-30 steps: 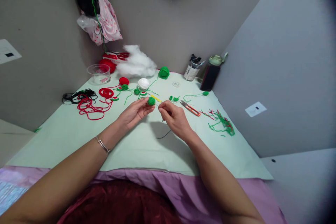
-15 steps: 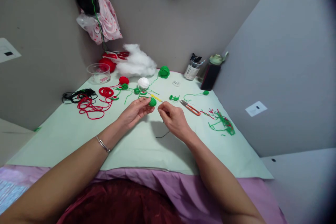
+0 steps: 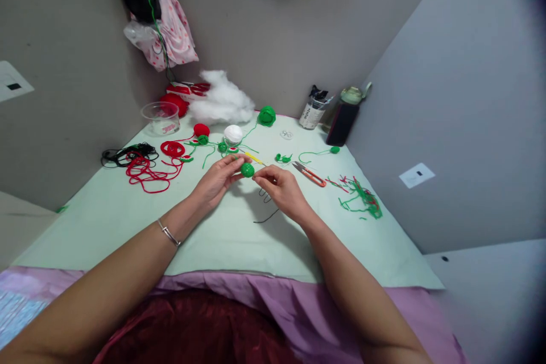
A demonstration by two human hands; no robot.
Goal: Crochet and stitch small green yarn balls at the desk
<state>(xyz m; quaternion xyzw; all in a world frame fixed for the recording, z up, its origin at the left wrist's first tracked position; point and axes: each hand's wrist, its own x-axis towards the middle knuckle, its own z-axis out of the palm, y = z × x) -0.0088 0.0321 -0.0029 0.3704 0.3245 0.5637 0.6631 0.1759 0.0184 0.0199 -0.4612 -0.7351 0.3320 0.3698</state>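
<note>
Between the fingertips of my left hand (image 3: 220, 177) is a small green crocheted ball (image 3: 247, 170), held above the table. My right hand (image 3: 279, 186) is closed in a pinch at the ball's right side; what it pinches is too small to make out. A thin black thread (image 3: 266, 219) hangs below the right hand and trails onto the table. Just behind the hands lies a yellow-handled crochet hook (image 3: 253, 157). Orange thread snips (image 3: 309, 174) rest to the right of my right hand.
Red yarn (image 3: 147, 173) and black yarn (image 3: 130, 155) lie at left. White stuffing (image 3: 224, 99), a white ball (image 3: 233, 135) and a green yarn ball (image 3: 267, 116) sit behind. A clear tub (image 3: 161, 119) stands back left, a dark bottle (image 3: 343, 119) back right. Yarn scraps (image 3: 362, 199) lie at right.
My right hand has moved slightly left, up to the green ball. The ball has turned and shows more of its surface. Loops of black thread now show below the right hand.
</note>
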